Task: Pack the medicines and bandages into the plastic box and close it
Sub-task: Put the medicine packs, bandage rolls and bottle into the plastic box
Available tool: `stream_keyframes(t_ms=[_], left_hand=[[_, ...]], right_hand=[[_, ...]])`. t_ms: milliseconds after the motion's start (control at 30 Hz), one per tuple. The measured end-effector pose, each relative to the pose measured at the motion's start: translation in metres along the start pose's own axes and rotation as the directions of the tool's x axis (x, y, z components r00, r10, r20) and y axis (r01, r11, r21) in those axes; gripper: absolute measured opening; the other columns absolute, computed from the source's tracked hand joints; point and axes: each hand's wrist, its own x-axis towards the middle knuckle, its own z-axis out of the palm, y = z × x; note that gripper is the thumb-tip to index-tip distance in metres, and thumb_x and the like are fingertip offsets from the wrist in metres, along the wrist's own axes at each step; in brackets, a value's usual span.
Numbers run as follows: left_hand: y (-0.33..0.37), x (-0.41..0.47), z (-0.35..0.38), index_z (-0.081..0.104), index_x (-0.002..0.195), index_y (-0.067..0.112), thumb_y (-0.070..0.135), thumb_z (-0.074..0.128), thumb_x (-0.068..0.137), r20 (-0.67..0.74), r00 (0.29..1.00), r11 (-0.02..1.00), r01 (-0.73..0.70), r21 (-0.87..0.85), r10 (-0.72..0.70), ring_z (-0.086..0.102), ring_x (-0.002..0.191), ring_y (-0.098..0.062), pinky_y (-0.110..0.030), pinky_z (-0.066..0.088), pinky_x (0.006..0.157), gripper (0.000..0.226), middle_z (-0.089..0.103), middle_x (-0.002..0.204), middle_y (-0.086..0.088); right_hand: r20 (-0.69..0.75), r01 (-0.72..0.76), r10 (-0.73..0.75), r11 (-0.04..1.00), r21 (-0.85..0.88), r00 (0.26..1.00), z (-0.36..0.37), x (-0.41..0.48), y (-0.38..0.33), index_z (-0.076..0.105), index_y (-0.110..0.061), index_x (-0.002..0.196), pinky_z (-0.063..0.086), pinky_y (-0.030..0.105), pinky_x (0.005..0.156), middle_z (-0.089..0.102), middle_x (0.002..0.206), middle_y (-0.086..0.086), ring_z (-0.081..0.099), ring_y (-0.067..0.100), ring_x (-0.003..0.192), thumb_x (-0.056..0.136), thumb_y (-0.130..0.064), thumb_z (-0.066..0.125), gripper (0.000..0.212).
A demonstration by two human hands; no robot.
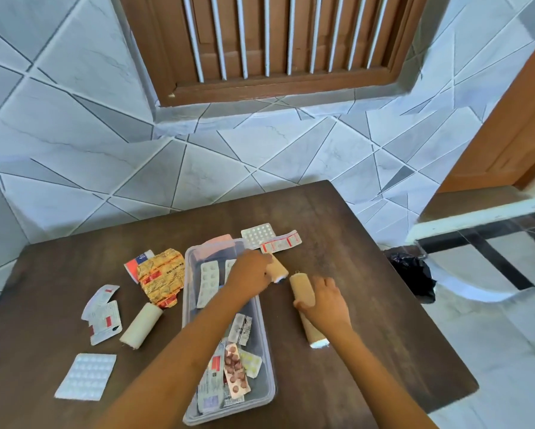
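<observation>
Dark wooden table (352,243): just right of the plastic box (269,382), left hand (250,270) grips one bandage roll (278,270), right hand (325,301) clasps another (303,287) lying lengthwise.

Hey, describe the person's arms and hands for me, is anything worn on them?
Both forearms are bare up to the frame's edge: no sleeves in view. The left hand and right hand carry no gloves, and no watch, bracelet or ring shows. The fingertips are slightly blurred, so nail details cannot be told.

Print on gold foil strip (161,275) too blurred to read
</observation>
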Motion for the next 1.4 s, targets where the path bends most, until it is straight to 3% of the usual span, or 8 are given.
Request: stream_keyframes(t_ms=[200, 400, 567, 667, 767, 1033, 1267, 1400], left_hand=[[0.016, 0.033, 0.017, 0.031, 0.142, 0.024, 0.053, 0.059, 0.081, 0.145, 0.987, 0.918, 0.001, 0.396, -0.064, 0.017, 0.144, -0.038, -0.052, 0.004, 0.119, 0.074, 0.03, 0.153, -0.015], [0.014, 0.04, 0.028, 0.047, 0.129, 0.027, 0.047, 0.061, 0.08, 0.11, 0.993, 0.898, -0.01, 0.439, -0.043, 0.047, 0.127, -0.03, -0.045, 0.023, 0.114, 0.055, 0.056, 0.133, -0.01], [0.022, 0.022, 0.014, 0.046, 0.131, 0.029, 0.048, 0.061, 0.077, -0.031, 0.993, 0.979, 0.114, 0.168, -0.11, 0.05, 0.122, -0.032, -0.042, 0.035, 0.106, 0.059, 0.056, 0.132, -0.012], [0.013, -0.01, -0.005, 0.044, 0.133, 0.029, 0.05, 0.06, 0.077, -0.129, 0.963, 0.965, 0.219, -0.146, -0.238, 0.053, 0.12, -0.03, -0.039, 0.044, 0.098, 0.062, 0.056, 0.132, -0.011], [-0.006, -0.053, -0.018, 0.051, 0.127, 0.021, 0.042, 0.064, 0.079, -0.125, 0.916, 0.911, 0.351, -0.215, -0.382, 0.057, 0.114, -0.028, -0.037, 0.048, 0.093, 0.054, 0.056, 0.131, -0.011], [-0.026, -0.129, -0.003, 0.062, 0.106, 0.019, 0.061, 0.059, 0.075, 0.162, 0.849, 0.865, 0.49, 0.11, -0.502, 0.062, 0.1, -0.021, -0.031, 0.044, 0.072, 0.052, 0.065, 0.108, -0.003], [-0.026, -0.14, 0.029, 0.062, 0.112, 0.008, 0.015, 0.047, 0.091, 0.218, 0.91, 0.92, 0.297, 0.254, -0.354, 0.061, 0.109, -0.031, -0.04, 0.051, 0.087, 0.026, 0.063, 0.118, -0.014], [-0.037, -0.146, 0.027, 0.06, 0.119, 0.012, 0.009, 0.053, 0.089, 0.245, 0.938, 0.962, 0.201, 0.186, -0.244, 0.06, 0.11, -0.029, -0.036, 0.049, 0.089, 0.031, 0.062, 0.12, -0.013]], right_hand=[[0.126, -0.099, 0.096, 0.995, 0.016, 0.987, 0.004, 0.006, 0.008, 0.045, -0.015, 0.123, 0.051, 0.032, 0.085, 0.058, 0.122, 0.007, 0.058, 0.023, 0.107, 0.077, -0.042, 0.067, 0.058], [0.175, -0.18, 0.152, 0.971, 0.156, 0.973, -0.001, 0.011, 0.019, 0.053, -0.012, 0.108, 0.046, 0.026, 0.061, 0.063, 0.109, 0.009, 0.058, 0.02, 0.088, 0.077, -0.035, 0.068, 0.042], [0.185, -0.211, 0.152, 0.909, 0.358, 0.971, -0.01, 0.005, 0.019, 0.046, -0.013, 0.124, 0.049, 0.036, 0.082, 0.059, 0.122, 0.008, 0.058, 0.026, 0.107, 0.076, -0.033, 0.069, 0.056], [0.14, -0.089, 0.027, 0.885, 0.457, 0.99, -0.026, -0.002, 0.004, 0.036, -0.012, 0.135, 0.045, 0.037, 0.091, 0.053, 0.134, 0.01, 0.053, 0.028, 0.117, 0.079, -0.032, 0.067, 0.067], [0.138, 0.03, -0.116, 0.86, 0.51, 0.984, -0.037, -0.014, -0.022, 0.02, -0.018, 0.143, 0.045, 0.04, 0.091, 0.048, 0.137, 0.014, 0.052, 0.033, 0.118, 0.08, -0.031, 0.066, 0.078], [0.2, 0.401, -0.431, 0.899, 0.175, 0.88, 0.005, -0.043, -0.082, 0.011, -0.024, 0.145, 0.047, 0.039, 0.089, 0.056, 0.123, 0.018, 0.057, 0.035, 0.11, 0.08, -0.034, 0.062, 0.083], [0.121, 0.532, -0.519, 0.811, -0.243, 0.847, 0.03, -0.058, -0.097, 0.031, -0.014, 0.134, 0.05, 0.037, 0.076, 0.06, 0.115, 0.016, 0.063, 0.033, 0.098, 0.087, -0.026, 0.055, 0.054], [0.17, 0.538, -0.52, 0.727, -0.427, 0.837, 0.043, -0.069, -0.097, 0.051, -0.012, 0.115, 0.043, 0.036, 0.088, 0.061, 0.117, 0.012, 0.052, 0.028, 0.111, 0.088, -0.025, 0.056, 0.03]])
